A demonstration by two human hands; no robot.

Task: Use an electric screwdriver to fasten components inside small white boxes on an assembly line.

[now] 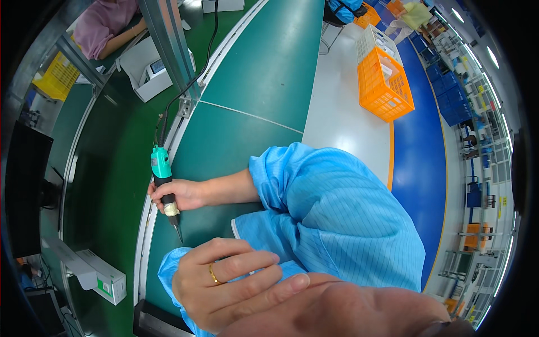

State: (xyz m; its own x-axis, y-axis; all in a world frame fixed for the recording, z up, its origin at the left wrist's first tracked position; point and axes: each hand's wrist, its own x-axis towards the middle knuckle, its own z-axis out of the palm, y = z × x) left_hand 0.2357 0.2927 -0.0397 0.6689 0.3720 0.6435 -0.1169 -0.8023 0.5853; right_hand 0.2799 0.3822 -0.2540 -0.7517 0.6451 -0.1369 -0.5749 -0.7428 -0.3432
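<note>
My right hand is wrapped round the black grip of an electric screwdriver with a teal upper body. Its thin bit points down toward the green bench top, and a black cable runs up from its other end. Whether the tip touches anything cannot be seen. Close to the camera, my left hand is raised, with a gold ring on one finger. Its fingers lie side by side, gently bent and pointing right, with nothing visible in them. A blue sleeve covers my right arm to below the elbow.
A metal post rises beyond the screwdriver. Left of the bench's pale rail lie a white carton and an open white box holding a device. A co-worker's pink sleeve shows far left. Orange crates stand on the right.
</note>
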